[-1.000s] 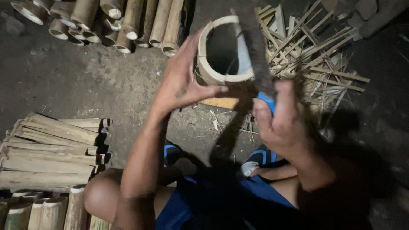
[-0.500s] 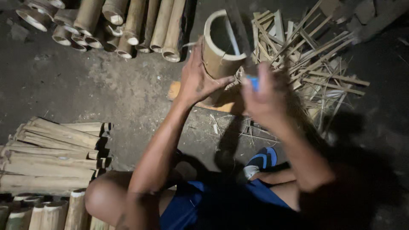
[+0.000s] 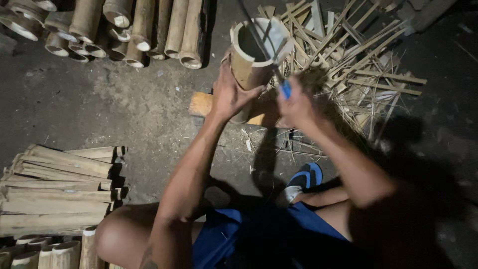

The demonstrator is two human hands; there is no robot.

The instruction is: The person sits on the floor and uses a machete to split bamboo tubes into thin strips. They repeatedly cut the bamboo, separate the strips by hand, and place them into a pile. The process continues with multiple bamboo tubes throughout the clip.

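Observation:
A hollow bamboo tube (image 3: 249, 65) stands upright on a wooden block (image 3: 201, 103). My left hand (image 3: 230, 94) grips the tube's side and steadies it. My right hand (image 3: 298, 102) is closed on the blue handle (image 3: 286, 88) of a long knife. The knife's dark blade (image 3: 256, 32) lies across the tube's open top rim, running up and to the left. The lower part of the tube is hidden behind my hands.
Several round bamboo tubes (image 3: 124, 30) lie stacked at the top left. A pile of split bamboo slats (image 3: 55, 189) lies at the lower left. Thin bamboo strips (image 3: 348, 65) are scattered at the right. My foot in a blue sandal (image 3: 303, 180) rests on the dirt floor.
My right hand has brought the knife down, and the blade now rests across the tube's rim. The left hand keeps its hold on the tube. The view has shifted slightly.

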